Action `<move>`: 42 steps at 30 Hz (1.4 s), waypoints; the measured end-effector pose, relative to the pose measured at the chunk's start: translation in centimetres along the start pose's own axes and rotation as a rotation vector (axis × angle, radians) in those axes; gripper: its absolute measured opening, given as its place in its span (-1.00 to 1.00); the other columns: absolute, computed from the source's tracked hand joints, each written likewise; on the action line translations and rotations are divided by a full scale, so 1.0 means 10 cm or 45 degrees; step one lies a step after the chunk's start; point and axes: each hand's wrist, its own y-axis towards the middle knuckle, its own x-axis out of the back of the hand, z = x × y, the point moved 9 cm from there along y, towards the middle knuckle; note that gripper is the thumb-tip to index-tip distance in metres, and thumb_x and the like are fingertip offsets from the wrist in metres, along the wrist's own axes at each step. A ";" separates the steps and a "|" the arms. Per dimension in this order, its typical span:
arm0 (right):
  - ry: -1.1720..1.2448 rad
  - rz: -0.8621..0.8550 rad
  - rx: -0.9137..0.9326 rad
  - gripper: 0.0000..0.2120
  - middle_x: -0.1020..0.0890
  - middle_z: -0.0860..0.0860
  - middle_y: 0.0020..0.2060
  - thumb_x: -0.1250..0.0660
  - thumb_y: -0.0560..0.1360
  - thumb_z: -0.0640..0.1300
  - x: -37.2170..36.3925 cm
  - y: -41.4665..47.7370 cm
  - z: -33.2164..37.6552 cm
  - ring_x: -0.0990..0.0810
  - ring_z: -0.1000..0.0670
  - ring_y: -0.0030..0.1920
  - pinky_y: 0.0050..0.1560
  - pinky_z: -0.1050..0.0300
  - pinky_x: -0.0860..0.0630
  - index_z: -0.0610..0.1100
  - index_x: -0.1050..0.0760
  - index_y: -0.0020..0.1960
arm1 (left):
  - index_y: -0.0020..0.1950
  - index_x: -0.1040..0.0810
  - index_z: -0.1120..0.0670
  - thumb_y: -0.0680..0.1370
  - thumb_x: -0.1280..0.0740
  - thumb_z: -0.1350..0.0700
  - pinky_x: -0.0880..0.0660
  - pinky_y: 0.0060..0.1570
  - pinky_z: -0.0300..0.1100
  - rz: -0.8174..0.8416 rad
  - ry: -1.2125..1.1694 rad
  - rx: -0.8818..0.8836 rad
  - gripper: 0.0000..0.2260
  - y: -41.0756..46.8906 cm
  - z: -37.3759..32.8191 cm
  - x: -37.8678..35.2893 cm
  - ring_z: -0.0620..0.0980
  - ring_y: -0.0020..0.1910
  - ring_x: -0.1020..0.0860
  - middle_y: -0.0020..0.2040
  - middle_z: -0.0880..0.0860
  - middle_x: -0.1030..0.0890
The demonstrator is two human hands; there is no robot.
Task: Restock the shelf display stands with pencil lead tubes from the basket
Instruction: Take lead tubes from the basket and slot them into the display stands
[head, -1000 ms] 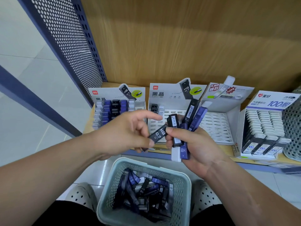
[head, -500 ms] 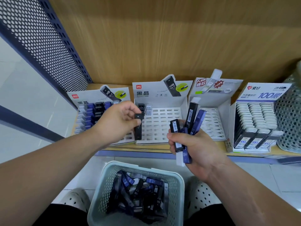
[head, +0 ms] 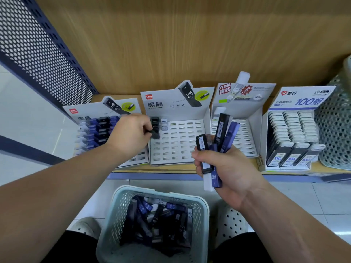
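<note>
My left hand [head: 131,133] pinches a black lead tube [head: 156,134] at the left column of the second display stand [head: 178,145], just below two black tubes standing in its slots. My right hand [head: 226,168] grips a bundle of several black and purple lead tubes [head: 218,141] in front of that stand. Low in the middle, a pale green mesh basket [head: 121,205] holds several more tubes. The leftmost stand [head: 85,112] is mostly filled with purple and black tubes.
A third stand [head: 245,118] with mostly bare slots and a fourth stand [head: 292,130] packed with white-capped tubes sit to the right on the wooden shelf [head: 171,169]. A mesh container [head: 334,122] stands at far right. A perforated panel [head: 38,50] borders the left.
My left hand took one black tube from the right hand's bundle and carried it up to the second stand's left column. The right hand kept its bundle and stayed nearly in place.
</note>
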 end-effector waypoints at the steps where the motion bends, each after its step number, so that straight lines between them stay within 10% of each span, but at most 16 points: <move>1: 0.006 -0.001 0.001 -0.65 -0.57 -0.13 -0.24 -0.46 0.43 -0.42 0.00 0.00 0.00 -0.54 -0.04 -0.25 -0.23 0.03 -0.47 -0.43 -0.46 0.16 | -0.13 -0.66 0.22 0.42 -0.46 0.37 -0.56 -0.09 0.02 0.014 0.017 -0.013 -0.90 0.00 0.00 -0.02 0.10 -0.18 -0.57 -0.16 0.12 -0.64; 24: -0.038 0.065 -0.031 -0.69 -0.55 -0.14 -0.27 -0.46 0.43 -0.41 -0.16 -0.04 -0.04 -0.51 -0.06 -0.26 -0.21 0.05 -0.48 -0.46 -0.49 0.13 | 0.21 -0.68 0.04 0.54 -0.34 0.19 -0.55 -0.03 -0.02 0.200 0.335 -0.141 -0.73 -0.05 -0.10 -0.15 0.12 0.01 -0.59 0.06 0.05 -0.59; 32: -0.240 0.209 -0.064 -0.80 -0.59 -0.07 -0.36 -0.52 0.37 -0.40 -0.37 -0.10 -0.08 -0.55 -0.02 -0.33 -0.25 0.06 -0.50 -0.19 -0.58 -0.10 | -0.10 -0.70 -0.06 0.55 -0.42 -0.01 -0.42 -0.42 -0.16 0.467 -0.843 0.341 -0.91 -0.27 -0.46 -0.07 -0.07 -0.39 -0.53 -0.26 -0.05 -0.65; 42: -0.290 0.268 -0.079 -0.74 -0.63 -0.04 -0.32 -0.58 0.28 -0.28 -0.60 -0.19 -0.16 -0.57 0.00 -0.29 -0.21 0.03 -0.51 -0.07 -0.65 -0.08 | -0.16 -0.69 0.04 0.40 -0.57 0.15 -0.41 -0.45 -0.31 0.499 -0.964 0.320 -0.91 -0.52 -0.51 0.06 -0.09 -0.40 -0.52 -0.33 -0.03 -0.60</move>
